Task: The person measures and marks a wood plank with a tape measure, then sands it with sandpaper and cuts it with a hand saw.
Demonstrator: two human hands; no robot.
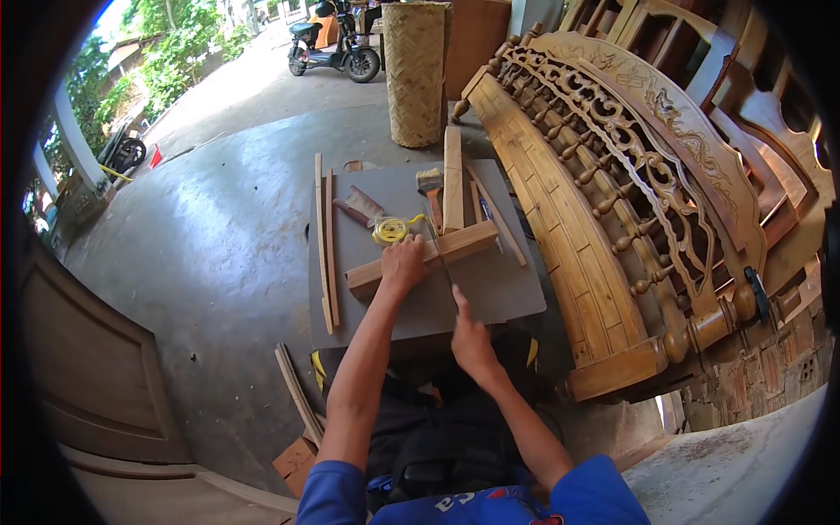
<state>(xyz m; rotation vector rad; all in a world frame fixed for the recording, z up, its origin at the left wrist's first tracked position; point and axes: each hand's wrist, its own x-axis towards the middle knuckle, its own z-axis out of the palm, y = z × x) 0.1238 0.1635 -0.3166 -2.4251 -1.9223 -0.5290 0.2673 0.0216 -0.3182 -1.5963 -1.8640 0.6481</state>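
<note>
Head view: the left hand (pixel 404 262) is placed on the wooden block (pixel 367 278), its fingers bent over the upper face; whether they clamp the block cannot be determined. The right hand (pixel 472 346) is closed around the near end of the thin tool (pixel 444 262). The tool extends forward from this grip and crosses the block just right of the left hand.

The block lies on the gray work table (pixel 420 311), beneath the left hand and forward of the right-hand grip, and extends to both sides of the left hand. The yellow tape measure (pixel 390 230) is located directly ahead of the left hand. The brush (pixel 432 188) and the light board (pixel 452 179) lie farther ahead, to its right; the reddish-brown piece (pixel 359 206) lies ahead, to its left. Two long strips (pixel 331 254) are positioned left of the left hand. The carved wooden panel (pixel 612 175) stands well to the right of both hands.
</note>
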